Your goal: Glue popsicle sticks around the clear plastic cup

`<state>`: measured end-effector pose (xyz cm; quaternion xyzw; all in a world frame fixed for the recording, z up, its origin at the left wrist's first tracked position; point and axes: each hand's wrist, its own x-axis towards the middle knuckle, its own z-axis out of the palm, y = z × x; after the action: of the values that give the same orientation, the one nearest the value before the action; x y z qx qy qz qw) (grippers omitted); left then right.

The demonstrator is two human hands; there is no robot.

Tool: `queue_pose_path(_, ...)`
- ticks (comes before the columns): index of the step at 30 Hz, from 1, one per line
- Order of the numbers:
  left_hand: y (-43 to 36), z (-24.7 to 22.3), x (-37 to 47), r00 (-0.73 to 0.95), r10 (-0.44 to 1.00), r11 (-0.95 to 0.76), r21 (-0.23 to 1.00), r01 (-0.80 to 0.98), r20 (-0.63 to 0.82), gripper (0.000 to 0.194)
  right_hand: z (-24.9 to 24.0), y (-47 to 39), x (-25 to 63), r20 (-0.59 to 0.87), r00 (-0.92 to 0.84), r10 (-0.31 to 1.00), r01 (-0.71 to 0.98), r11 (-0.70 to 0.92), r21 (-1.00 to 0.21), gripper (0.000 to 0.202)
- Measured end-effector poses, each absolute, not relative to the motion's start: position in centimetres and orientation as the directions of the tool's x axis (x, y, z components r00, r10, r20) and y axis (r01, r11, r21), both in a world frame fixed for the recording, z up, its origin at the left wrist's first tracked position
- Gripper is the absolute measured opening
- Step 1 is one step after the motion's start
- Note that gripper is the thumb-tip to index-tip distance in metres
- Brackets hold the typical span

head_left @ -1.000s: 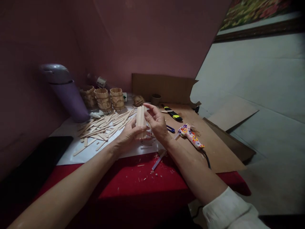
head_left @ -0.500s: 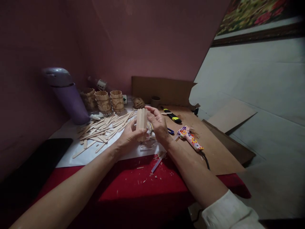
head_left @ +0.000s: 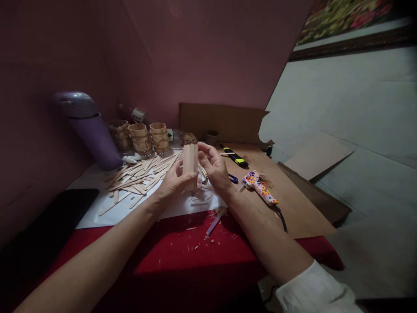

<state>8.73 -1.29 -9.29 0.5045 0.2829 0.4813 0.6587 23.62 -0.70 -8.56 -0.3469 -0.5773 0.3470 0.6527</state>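
Upright between my hands, above the table, is a small holder of pale popsicle sticks (head_left: 190,161) set side by side. My left hand (head_left: 170,186) is closed round its lower left part, the thumb lying across the front. My right hand (head_left: 217,170) has its fingers bent against the upper right edge, thumb and forefinger close together there. The far side of the holder is hidden. Loose popsicle sticks (head_left: 138,182) lie heaped to the left. A flowered glue gun (head_left: 260,187) rests on the cardboard at right.
Behind the heap stand finished-looking stick cups (head_left: 140,137) and a purple bottle (head_left: 94,137). A black-and-yellow utility knife (head_left: 234,155) and blue-handled scissors (head_left: 233,178) lie on the right. A glue stick (head_left: 213,225) and wood scraps lie on the red cloth (head_left: 156,261).
The stick holder has shifted slightly left and up and turned a little in my hands. My right fingers have moved with it, still at its right edge.
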Motion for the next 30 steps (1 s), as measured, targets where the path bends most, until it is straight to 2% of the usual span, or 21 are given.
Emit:
queue_pose_path(3, -1.3, -8.3, 8.4, 0.317, 0.947, 0.09, 0.9, -0.427, 0.056, 0.058, -8.7, -1.2, 23.4, 0.544, 0.107, 0.832, 0.065, 0.54, -0.839, 0.058)
queue_pose_path(8, -0.9, -8.3, 7.8, 0.217, 0.974, 0.064, 0.849, -0.525, 0.06, 0.043, -9.4, -2.2, 22.5, 0.601, -0.011, 0.799, 0.246, 0.585, -0.773, 0.068)
queue_pose_path(13, -0.7, -9.0, 7.9, 0.179, 0.982, 0.04, 0.847, -0.53, 0.065, 0.05, -10.4, -2.0, 22.1, 0.623, -0.035, 0.781, 0.37, 0.589, -0.718, 0.08)
queue_pose_path(19, -0.8, -8.8, 8.1, 0.15, 0.985, 0.007, 0.846, -0.533, 0.086, 0.056, -11.1, -1.7, 21.9, 0.609, -0.031, 0.793, 0.349, 0.579, -0.737, 0.081)
queue_pose_path(25, -1.2, -8.1, 8.1, 0.151, 0.986, 0.024, 0.839, -0.544, 0.07, 0.053, -11.1, -1.9, 21.6, 0.587, -0.012, 0.809, 0.26, 0.57, -0.779, 0.075)
queue_pose_path(27, -1.5, -7.8, 8.2, 0.15, 0.986, 0.029, 0.828, -0.561, 0.067, 0.05, -10.9, -2.1, 21.6, 0.6, 0.017, 0.8, 0.257, 0.576, -0.776, 0.063)
queue_pose_path(30, -1.6, -7.5, 8.2, 0.129, 0.988, 0.008, 0.811, -0.585, 0.084, 0.048, -10.6, -2.3, 21.7, 0.683, 0.054, 0.729, 0.298, 0.641, -0.707, 0.04)
